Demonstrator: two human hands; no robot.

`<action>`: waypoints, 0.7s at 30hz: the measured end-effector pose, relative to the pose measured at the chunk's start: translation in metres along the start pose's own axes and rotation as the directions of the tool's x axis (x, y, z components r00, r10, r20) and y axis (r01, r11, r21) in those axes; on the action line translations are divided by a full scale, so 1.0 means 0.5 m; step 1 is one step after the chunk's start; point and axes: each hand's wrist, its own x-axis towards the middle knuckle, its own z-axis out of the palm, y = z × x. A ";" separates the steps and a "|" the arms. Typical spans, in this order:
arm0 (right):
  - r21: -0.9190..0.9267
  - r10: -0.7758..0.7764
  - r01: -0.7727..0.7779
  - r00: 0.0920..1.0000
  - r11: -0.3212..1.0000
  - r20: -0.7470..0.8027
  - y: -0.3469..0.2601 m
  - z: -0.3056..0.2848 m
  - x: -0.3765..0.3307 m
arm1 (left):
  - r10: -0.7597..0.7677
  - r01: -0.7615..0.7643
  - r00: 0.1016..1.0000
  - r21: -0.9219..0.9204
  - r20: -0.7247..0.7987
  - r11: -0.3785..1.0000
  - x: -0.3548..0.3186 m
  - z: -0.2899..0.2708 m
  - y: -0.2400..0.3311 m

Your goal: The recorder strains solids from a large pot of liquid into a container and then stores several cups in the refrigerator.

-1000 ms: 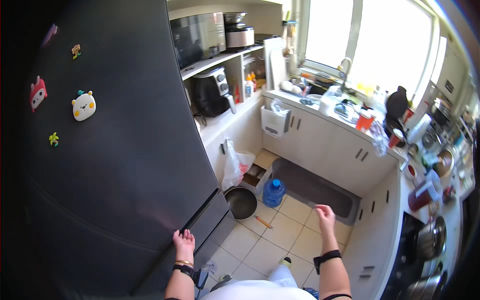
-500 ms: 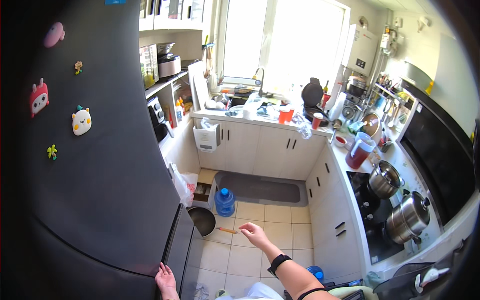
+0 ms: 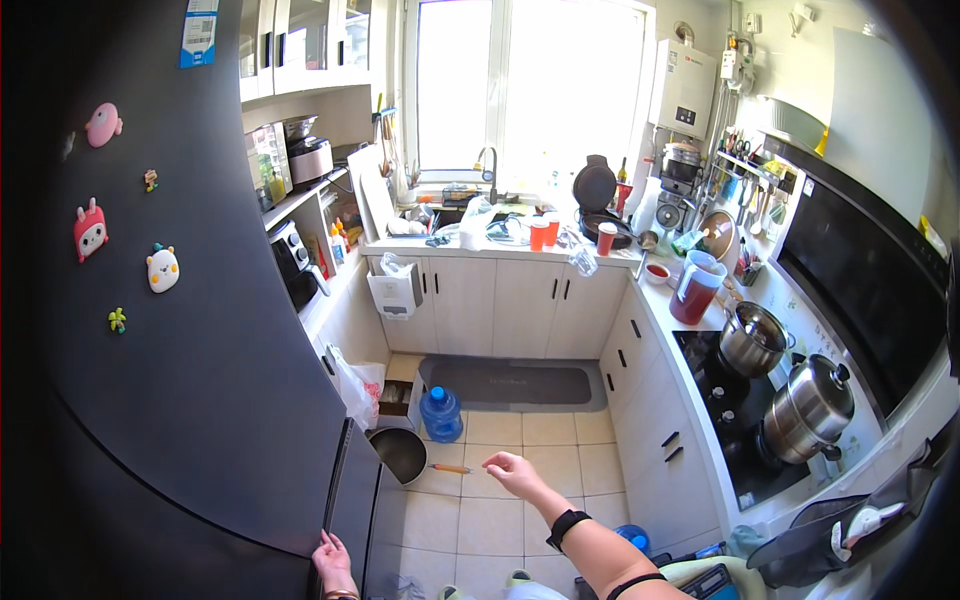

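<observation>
My left hand (image 3: 334, 566) is at the lower left, palm partly showing, its fingertips at the side edge of the dark refrigerator door (image 3: 215, 400). Its fingers are extended, and no loose object shows in them. Out over the floor, my right hand (image 3: 514, 474) hangs with loosely bent fingers and nothing visible in it; a black band circles the wrist. Closest to its fingertips is the wooden handle of a dark frying pan (image 3: 402, 457). A small gap shows between hand and handle. Beyond the pan stands a blue water jug (image 3: 441, 414).
At the right, two steel pots (image 3: 753, 340) stand on the black stove (image 3: 715, 400), near a pitcher of red liquid (image 3: 697, 288). A grey mat (image 3: 510, 384) lies before the far cabinets. White plastic bags (image 3: 352, 388) sit beside the refrigerator. Red cups (image 3: 606, 238) line the counter.
My view has tilted up slightly and turned to the right, showing more of the upper wall. Both hands keep nearly the same poses. The pan and jug stay where they were.
</observation>
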 end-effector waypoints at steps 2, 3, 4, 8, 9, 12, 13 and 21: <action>-0.010 -0.016 0.016 0.999 1.000 0.035 -0.006 0.020 0.009 | -0.049 0.045 0.994 0.039 0.102 0.998 -0.004 -0.042 -0.031; -0.014 -0.013 0.014 0.999 1.000 0.039 -0.012 0.026 0.012 | -0.091 0.082 0.984 0.063 0.156 0.995 -0.026 -0.061 -0.059; 0.001 -0.024 0.024 0.996 1.000 0.088 -0.031 0.040 0.015 | -0.151 0.115 0.955 0.151 0.254 0.982 -0.022 -0.103 -0.069; -0.029 -0.048 0.056 0.972 0.998 0.232 -0.096 0.088 0.009 | -0.391 0.159 0.908 0.744 0.147 0.649 -0.070 -0.182 -0.078; -0.044 -0.030 0.045 0.959 0.998 0.282 -0.110 0.104 0.008 | -0.429 0.240 0.895 0.684 0.118 0.688 -0.049 -0.197 -0.051; -0.051 -0.090 0.119 0.919 0.992 0.383 -0.086 0.114 0.010 | -0.245 0.085 0.923 0.464 0.296 0.882 0.018 -0.250 0.012; -0.037 -0.096 0.121 0.906 0.992 0.412 -0.092 0.121 -0.002 | -0.213 0.065 0.933 0.445 0.291 0.893 0.011 -0.236 0.040; 0.344 0.141 -0.256 0.935 0.903 0.326 -0.020 0.127 0.030 | 0.066 -0.066 0.996 0.012 0.055 0.998 0.050 -0.192 0.096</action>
